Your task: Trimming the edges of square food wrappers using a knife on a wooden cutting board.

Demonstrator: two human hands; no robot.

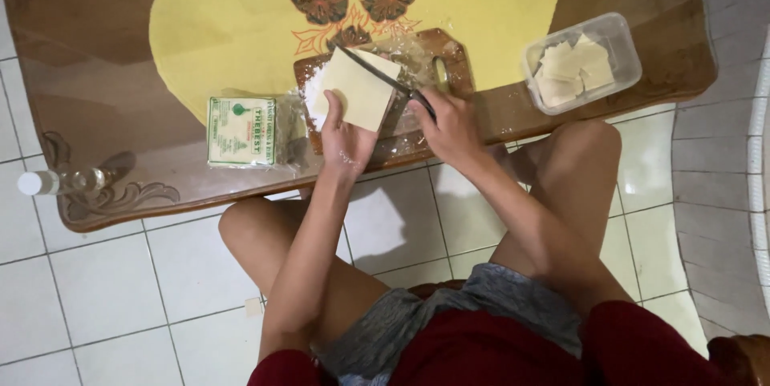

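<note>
A person sits at a low wooden worktop (96, 73) with a yellow flower-patterned mat (241, 9) under its glossy top. On the wooden cutting board (449, 53) near the worktop's 6 o'clock edge lies a pale square stack of dough sheets (357, 89), dusted with white flour. The left hand (345, 141) presses flat on the stack's near corner, fingers spread and pinning it rather than clenched around it. The right hand (449, 125) has its grip closed on the dark handle of a knife (377, 72), whose blade lies diagonally across the stack's far right side, toward 1 o'clock. Judging by the scene, the cutting is well under way: a clear plastic container (618, 37) at 3 o'clock from the board already holds several smaller pale cut pieces (573, 65), while the stack under the blade remains whole, so more seems left to cut. At 9 o'clock from the board sits a square packet (241, 131) with a green-and-white printed label, its clear wrapper crumpled open beside it. Farther toward 9 o'clock, at the worktop's edge, a clear bottle with a white cap (60, 181) lies on its side.
</note>
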